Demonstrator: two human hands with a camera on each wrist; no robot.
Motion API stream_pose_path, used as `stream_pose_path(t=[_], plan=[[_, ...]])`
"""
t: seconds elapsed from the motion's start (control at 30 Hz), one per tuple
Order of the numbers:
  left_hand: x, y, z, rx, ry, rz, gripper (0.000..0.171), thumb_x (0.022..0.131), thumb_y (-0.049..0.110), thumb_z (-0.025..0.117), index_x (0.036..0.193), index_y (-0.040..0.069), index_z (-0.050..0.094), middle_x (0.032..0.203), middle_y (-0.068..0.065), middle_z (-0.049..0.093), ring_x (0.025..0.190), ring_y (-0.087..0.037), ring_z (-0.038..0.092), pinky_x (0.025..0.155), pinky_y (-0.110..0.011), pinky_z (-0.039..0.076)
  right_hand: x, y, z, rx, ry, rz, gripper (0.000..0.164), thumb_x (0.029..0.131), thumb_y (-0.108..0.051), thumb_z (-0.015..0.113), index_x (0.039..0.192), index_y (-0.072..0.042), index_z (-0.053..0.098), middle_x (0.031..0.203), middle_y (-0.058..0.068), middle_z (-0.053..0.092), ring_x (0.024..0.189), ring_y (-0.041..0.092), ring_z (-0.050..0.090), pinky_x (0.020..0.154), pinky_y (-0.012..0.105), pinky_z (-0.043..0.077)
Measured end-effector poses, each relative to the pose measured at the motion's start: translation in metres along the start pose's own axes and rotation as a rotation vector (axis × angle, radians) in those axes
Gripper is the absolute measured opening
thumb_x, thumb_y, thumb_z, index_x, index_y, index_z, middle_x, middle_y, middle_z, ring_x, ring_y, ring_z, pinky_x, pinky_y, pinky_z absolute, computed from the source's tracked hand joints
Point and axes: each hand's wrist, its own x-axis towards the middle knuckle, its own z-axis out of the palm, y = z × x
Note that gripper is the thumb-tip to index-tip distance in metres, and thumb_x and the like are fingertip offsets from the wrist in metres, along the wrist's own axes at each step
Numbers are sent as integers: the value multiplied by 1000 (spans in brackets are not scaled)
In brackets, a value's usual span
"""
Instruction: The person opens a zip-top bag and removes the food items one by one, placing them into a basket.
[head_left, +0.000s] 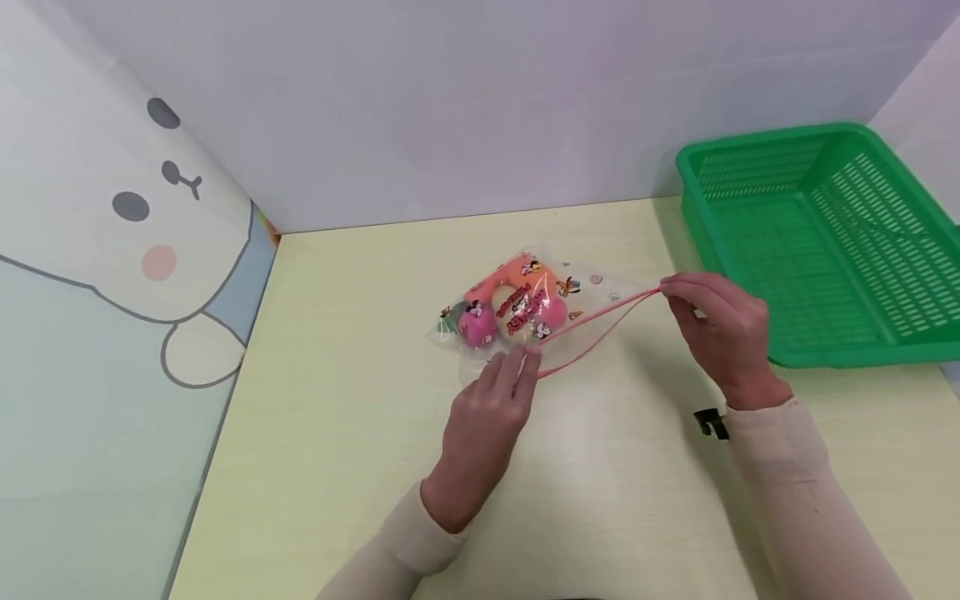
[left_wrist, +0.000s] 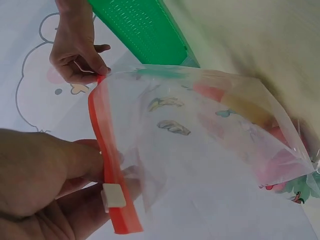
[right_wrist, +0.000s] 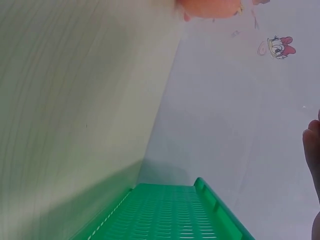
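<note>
A clear zip bag [head_left: 600, 285] printed with cartoon figures lies over the table, with its red-edged mouth spread toward the right. Inside are several rounded toys [head_left: 477, 325] in pink, orange, cream and green. My left hand [head_left: 486, 417] pinches the near end of the red zip strip [left_wrist: 104, 125], fingers beside the white slider [left_wrist: 114, 195]. With thumb and fingertips my right hand [head_left: 718, 327] grips the strip's other end and pulls it out to the right. In the right wrist view only the edge of that hand shows.
A green plastic basket [head_left: 810, 358] stands at the right, close beyond my right hand. Behind the wooden table [head_left: 345, 358] hangs a pale sheet [head_left: 420, 125], and a bear-patterned cloth [head_left: 82, 350] covers the left side. A small black piece [head_left: 711, 423] shows beside my right cuff.
</note>
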Motion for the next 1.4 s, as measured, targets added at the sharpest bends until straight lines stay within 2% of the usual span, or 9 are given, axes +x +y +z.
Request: stream_pose_path(t=[0.13,0.4,0.63,0.8,0.97,1.07,1.2,1.3,1.4], plan=[[1,0,3,2,-16,5,55,81,18,94,131,7,74,124,-14,75,104,-26,77,73,-29,64,-2,3,0,4,-29,4,7,91,11,73,87,6,76,85,20,75,73,39,68,87,-1,40],[2,3,6,54,-15,17,55,81,19,95,130,8,74,122,-12,76,102,-24,77,69,-25,62,-5,6,-6,-25,-125,47,33,72,29,75,95,4,78,92,18,76,78,38,70,93,1,41],[-2,4,2,64,-28,58,55,80,25,96,129,12,76,128,-14,74,104,-26,77,67,-26,63,-6,-6,-16,-76,-232,70,41,72,23,79,107,1,79,104,16,77,93,37,72,102,2,38],[-4,9,-1,105,-15,98,49,83,25,93,127,10,77,130,-11,74,103,-24,78,72,-27,63,-1,-24,-22,-97,-307,15,50,70,16,86,117,0,78,116,17,76,101,39,72,109,5,34],[-4,17,1,149,-35,59,52,83,26,93,129,7,76,130,-10,73,104,-20,78,71,-25,62,2,-47,-16,-49,-362,-136,24,98,-12,74,119,-1,78,122,19,75,107,43,70,119,24,37],[-4,21,3,173,-69,25,58,81,29,94,132,8,75,134,-9,71,108,-19,77,72,-24,62,0,-62,-10,-19,-411,-247,36,112,-30,54,116,-4,79,118,18,76,105,40,71,105,43,52],[-3,24,4,183,-88,-28,62,80,28,95,134,8,74,137,-10,69,112,-20,76,72,-24,62,-7,-73,-4,18,-510,-320,35,113,-30,51,118,-8,79,113,11,78,99,31,74,85,50,60],[-4,26,6,177,-69,-56,59,80,25,95,132,7,75,135,-10,68,110,-20,76,71,-25,63,-12,-76,-1,10,-620,-306,22,103,-20,71,121,-8,77,114,9,78,100,28,75,90,49,60],[-4,27,10,179,-38,-80,59,80,24,96,131,5,74,132,-10,69,107,-20,76,71,-26,63,-17,-76,2,-23,-688,-273,41,80,-7,92,118,-7,78,111,9,78,101,28,74,94,51,59]])
